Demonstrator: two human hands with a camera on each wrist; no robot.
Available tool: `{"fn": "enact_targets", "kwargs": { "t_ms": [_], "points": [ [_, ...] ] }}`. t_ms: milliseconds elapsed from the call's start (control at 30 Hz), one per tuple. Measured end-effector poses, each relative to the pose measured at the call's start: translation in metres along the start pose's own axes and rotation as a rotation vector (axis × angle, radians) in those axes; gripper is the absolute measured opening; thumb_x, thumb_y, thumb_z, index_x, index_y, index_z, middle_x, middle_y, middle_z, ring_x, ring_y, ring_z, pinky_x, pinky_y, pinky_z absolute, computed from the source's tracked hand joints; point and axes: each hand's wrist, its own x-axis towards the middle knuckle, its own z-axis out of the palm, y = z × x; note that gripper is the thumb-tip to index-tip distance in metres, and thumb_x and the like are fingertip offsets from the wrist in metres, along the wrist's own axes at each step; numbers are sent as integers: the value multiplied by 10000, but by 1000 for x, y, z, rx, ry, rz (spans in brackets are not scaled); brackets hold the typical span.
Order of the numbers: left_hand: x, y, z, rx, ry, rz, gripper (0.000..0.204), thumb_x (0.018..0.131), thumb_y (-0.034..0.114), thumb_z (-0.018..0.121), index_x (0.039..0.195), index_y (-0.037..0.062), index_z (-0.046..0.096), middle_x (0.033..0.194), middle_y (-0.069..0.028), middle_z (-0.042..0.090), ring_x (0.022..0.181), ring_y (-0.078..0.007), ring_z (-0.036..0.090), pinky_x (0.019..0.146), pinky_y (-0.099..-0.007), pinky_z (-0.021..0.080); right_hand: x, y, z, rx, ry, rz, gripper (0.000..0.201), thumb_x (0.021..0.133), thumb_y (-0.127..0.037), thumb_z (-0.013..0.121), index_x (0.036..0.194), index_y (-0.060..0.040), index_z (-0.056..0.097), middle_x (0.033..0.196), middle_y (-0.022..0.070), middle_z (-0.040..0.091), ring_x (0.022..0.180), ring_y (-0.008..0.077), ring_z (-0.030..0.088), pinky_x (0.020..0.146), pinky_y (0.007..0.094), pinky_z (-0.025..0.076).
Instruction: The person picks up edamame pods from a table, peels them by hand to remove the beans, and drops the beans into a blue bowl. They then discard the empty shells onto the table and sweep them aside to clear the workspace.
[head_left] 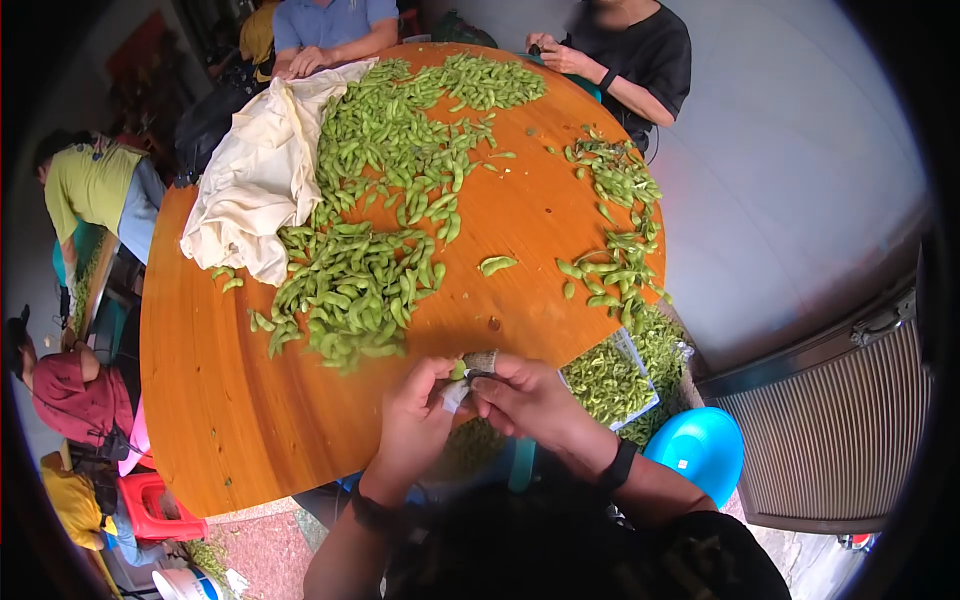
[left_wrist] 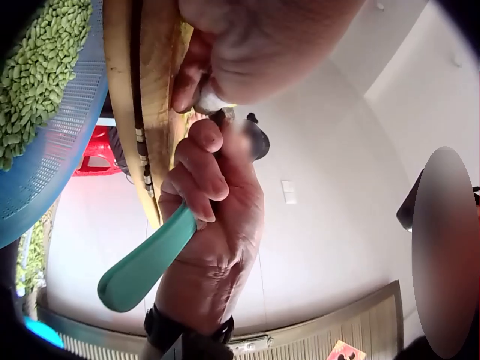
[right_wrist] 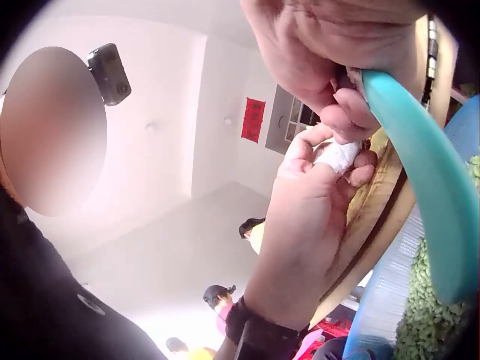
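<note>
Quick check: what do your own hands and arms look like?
A black wristband sits on each bare forearm. The left hand has white wrapping on one digit; the right hand has a greyish woven wrap on one finger. The right arm's sleeve is black.

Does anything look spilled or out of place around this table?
Perhaps: loose green pods or husks lie outside the pale-rimmed tray, as if spilled. On the table, one pod sits alone, apart from the piles.

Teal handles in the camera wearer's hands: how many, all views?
1: the teal handle in the right hand, same one in all three views. None shows in the left hand, though fingers might hide something small.
</note>
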Motion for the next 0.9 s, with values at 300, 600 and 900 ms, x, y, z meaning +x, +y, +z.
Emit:
{"fn": "enact_targets", "kwargs": {
  "t_ms": [300,600,900],
  "points": [
    [3,-1,-16,-352,-78,-145,229,913,-54,515,1120,13,586,927,-84,661,745,-129,652,629,-246,558,8,-12,-9,174,-83,147,161,956,-122,529,1077,-74,624,685,-11,567,451,57,449,375,200,282],
    [12,11,-28,-487,-113,-352,333,906,-45,516,1230,13,561,955,-94,658,775,-149,657,657,-253,557,10,-18,-9,68,-71,150,139,952,-138,544,1020,-64,640,688,-11,579,468,49,477,387,196,317],
    [0,7,-12,219,25,-43,332,861,-45,482,1185,-23,552,816,-63,635,599,-98,573,545,-227,473,2,-7,23,-183,113,-181,227,957,-76,528,1163,-88,623,691,-26,556,504,34,484,447,189,395]
  ]
}}
